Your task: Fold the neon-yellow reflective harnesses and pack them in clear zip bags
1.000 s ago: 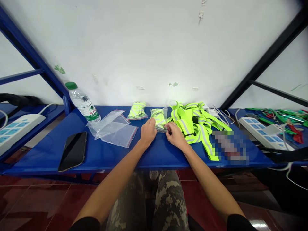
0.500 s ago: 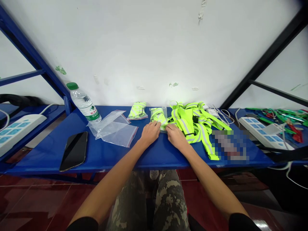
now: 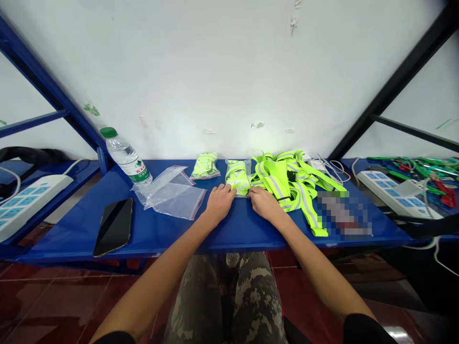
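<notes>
A clear zip bag with a folded neon-yellow reflective vest (image 3: 238,174) inside lies on the blue table (image 3: 161,234). My left hand (image 3: 219,203) and my right hand (image 3: 263,203) both rest at the near edge of this bag, fingers curled and pressing on it. A second bagged vest (image 3: 205,166) lies just to the left, near the wall. To the right, a loose heap of neon-yellow reflective vests (image 3: 290,184) touches the side of my right hand.
Several empty zip bags (image 3: 170,191) lie left of my hands. A water bottle (image 3: 125,156) stands further left, and a black phone (image 3: 114,226) lies near the front edge. White power strips (image 3: 394,193) and cables sit at the right and far left.
Both hands slid the bagged vest slightly away and settled flatter along its near edge. The view tilted a little.
</notes>
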Motion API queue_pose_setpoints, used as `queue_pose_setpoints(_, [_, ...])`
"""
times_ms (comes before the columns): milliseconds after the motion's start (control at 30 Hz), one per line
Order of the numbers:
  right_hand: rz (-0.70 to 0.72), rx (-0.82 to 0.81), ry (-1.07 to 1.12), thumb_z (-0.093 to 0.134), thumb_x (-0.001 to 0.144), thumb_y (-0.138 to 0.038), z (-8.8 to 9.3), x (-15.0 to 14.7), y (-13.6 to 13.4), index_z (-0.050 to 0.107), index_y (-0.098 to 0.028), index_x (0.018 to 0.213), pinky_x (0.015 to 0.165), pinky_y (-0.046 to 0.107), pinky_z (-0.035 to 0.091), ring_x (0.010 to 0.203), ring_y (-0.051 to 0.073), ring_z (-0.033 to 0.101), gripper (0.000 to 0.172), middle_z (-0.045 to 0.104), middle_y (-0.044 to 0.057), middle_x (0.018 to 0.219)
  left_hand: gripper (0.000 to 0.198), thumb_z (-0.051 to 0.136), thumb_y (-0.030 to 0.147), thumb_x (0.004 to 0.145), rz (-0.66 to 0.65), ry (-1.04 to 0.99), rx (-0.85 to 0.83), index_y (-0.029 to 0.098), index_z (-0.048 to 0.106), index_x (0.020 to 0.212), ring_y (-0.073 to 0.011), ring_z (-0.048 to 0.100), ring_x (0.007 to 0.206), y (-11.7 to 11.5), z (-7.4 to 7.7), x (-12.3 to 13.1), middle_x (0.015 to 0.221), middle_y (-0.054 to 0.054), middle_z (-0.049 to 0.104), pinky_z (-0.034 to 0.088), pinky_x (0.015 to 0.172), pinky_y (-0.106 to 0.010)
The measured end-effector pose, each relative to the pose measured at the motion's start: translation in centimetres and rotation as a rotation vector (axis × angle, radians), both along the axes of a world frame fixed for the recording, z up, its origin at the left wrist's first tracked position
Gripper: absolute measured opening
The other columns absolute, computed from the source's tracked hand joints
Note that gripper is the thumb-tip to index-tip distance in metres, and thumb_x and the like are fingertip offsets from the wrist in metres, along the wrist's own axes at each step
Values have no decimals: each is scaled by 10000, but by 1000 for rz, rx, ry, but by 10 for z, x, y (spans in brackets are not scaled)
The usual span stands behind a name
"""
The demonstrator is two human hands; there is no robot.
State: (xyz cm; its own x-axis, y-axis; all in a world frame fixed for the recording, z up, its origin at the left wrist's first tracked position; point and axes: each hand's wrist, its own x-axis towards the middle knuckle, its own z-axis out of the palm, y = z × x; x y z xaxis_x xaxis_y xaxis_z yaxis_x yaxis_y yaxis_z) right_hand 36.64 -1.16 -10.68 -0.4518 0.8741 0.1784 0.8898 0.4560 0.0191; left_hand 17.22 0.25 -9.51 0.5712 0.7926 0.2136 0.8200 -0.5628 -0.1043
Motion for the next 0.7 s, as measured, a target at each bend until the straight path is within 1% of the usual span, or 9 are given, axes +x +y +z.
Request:
queue_pose_setpoints(167, [-6, -2, 17, 467, 888, -72, 1, 1, 0, 659, -129, 932, 878, 346, 465, 994, 253, 583, 205, 629, 136, 1018, 368, 381, 133, 949, -38, 20, 21, 191, 580, 1253, -269, 532, 1018, -1, -4, -3, 1113, -133, 592, 447, 789, -397])
queue_pose_setpoints(267, [37, 24, 63, 490, 908, -137, 1, 3, -1, 667, -131, 923, 868, 363, 478, 961, 258, 598, 177, 634, 134, 989, 432, 402, 107, 925, -54, -25, -13, 215, 530, 1323, -251, 540, 1016, 1, -8, -9, 1144, -119, 586, 456, 820, -380])
queue_pose_setpoints(333, [69, 41, 94, 501, 924, -186, 0, 5, -1, 672, -133, 944, 878, 373, 480, 956, 257, 602, 180, 636, 131, 998, 465, 416, 111, 913, -54, -88, -42, 228, 500, 1355, -233, 544, 1008, 2, -8, -14, 1151, -104, 584, 463, 842, -358])
queue_pose_setpoints(433, [112, 75, 153, 512, 944, -249, -1, 6, -2, 668, -131, 1029, 907, 393, 478, 994, 261, 597, 214, 641, 133, 1044, 404, 406, 158, 926, -47, -202, -36, 212, 550, 1300, -221, 542, 996, 7, -1, -17, 1087, -90, 595, 463, 879, -342])
queue_pose_setpoints(533, [153, 120, 202, 537, 942, -291, -3, 4, -1, 649, -128, 1098, 939, 411, 469, 1053, 272, 575, 252, 647, 135, 1061, 348, 393, 195, 940, -61, -287, 27, 185, 630, 1195, -227, 534, 1006, 11, 11, -17, 1018, -95, 596, 449, 934, -356])
queue_pose_setpoints(633, [157, 138, 183, 492, 950, -206, -5, 0, 1, 646, -121, 1097, 934, 406, 468, 1041, 267, 572, 229, 653, 137, 1027, 285, 459, 246, 922, -93, -327, 67, 171, 664, 1105, -242, 519, 1045, 12, 20, -16, 1067, -115, 568, 443, 963, -376])
queue_pose_setpoints(700, [138, 133, 156, 447, 945, -133, -7, -2, 1, 645, -106, 1100, 921, 394, 472, 1014, 259, 580, 252, 655, 139, 1020, 258, 520, 274, 894, -100, -318, 75, 172, 646, 1095, -259, 500, 1087, 11, 20, -16, 1144, -127, 537, 443, 968, -391])
